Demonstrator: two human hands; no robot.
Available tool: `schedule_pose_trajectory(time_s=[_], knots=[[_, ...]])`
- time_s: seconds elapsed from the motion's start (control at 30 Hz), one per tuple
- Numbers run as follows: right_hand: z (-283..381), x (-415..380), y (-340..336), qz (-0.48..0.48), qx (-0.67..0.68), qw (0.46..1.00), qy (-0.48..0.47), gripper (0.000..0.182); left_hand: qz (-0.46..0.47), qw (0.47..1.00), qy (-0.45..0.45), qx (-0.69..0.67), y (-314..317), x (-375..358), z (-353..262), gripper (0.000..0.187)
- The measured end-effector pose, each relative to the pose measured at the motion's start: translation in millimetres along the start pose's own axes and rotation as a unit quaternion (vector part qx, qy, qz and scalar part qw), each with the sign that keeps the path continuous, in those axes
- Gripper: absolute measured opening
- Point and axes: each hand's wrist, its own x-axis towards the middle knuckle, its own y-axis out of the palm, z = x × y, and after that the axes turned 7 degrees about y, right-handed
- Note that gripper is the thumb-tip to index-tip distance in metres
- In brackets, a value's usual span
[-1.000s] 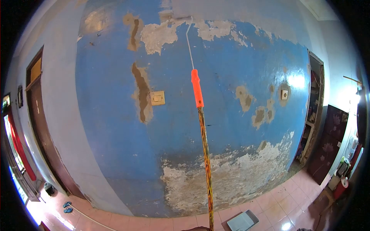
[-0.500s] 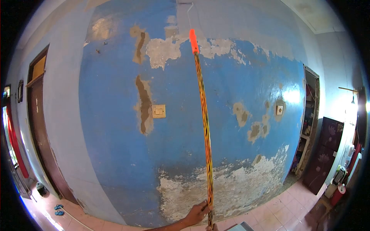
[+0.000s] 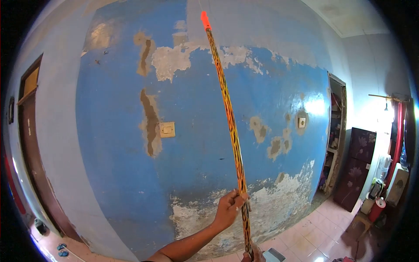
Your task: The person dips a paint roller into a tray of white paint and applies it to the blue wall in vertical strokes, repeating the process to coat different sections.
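Observation:
A paint roller's long yellow-and-black patterned pole (image 3: 228, 111) rises from the bottom of the view, tilted a little left. Its orange handle end (image 3: 206, 21) is near the top, with a bit of thin wire above; the roller head is out of frame. My left hand (image 3: 230, 208) is closed around the lower pole. Below it, at the bottom edge, my right hand (image 3: 255, 254) also grips the pole, partly cut off. Behind the pole stands a blue wall (image 3: 196, 105) with a grey upper part and peeled patches.
A light switch (image 3: 167, 129) and a socket (image 3: 302, 122) sit on the wall. A doorway (image 3: 335, 131) and a dark fridge (image 3: 355, 168) are at right, a brown door (image 3: 37, 148) at left. Blue slippers (image 3: 63, 250) and a pale tray (image 3: 275, 255) lie low.
Both hands and the lower pole have come higher into view. The roller head has left the top of the frame, and the wall has shifted left as the view turned right.

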Motion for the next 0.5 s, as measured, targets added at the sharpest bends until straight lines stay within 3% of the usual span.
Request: schedule_pose_trajectory(time_s=[0.17,0.23,0.3,0.37,0.47,0.5], knots=[[13,-6,11,-0.131,-0.061,0.984,-0.104,0.036,0.021,0.998,0.032,-0.045,-1,13,-2,0.019],[30,-3,11,-0.146,-0.051,0.982,-0.106,0.035,0.014,0.994,0.078,0.076,-3,16,-1,0.023],[39,-4,14,-0.159,-0.039,0.981,-0.1,0.034,0.028,0.997,0.067,0.031,-1,20,-3,0.022],[41,-3,16,-0.205,-0.11,0.968,-0.095,0.031,0.058,0.996,0.062,-0.034,2,23,-20,0.019],[69,-2,6,-0.171,-0.115,0.978,-0.042,0.032,0.068,0.994,0.088,-0.02,-1,28,-33,0.021],[84,2,5,-0.188,-0.107,0.972,-0.092,0.031,0.083,0.992,0.087,0.042,-5,26,-41,0.03]])
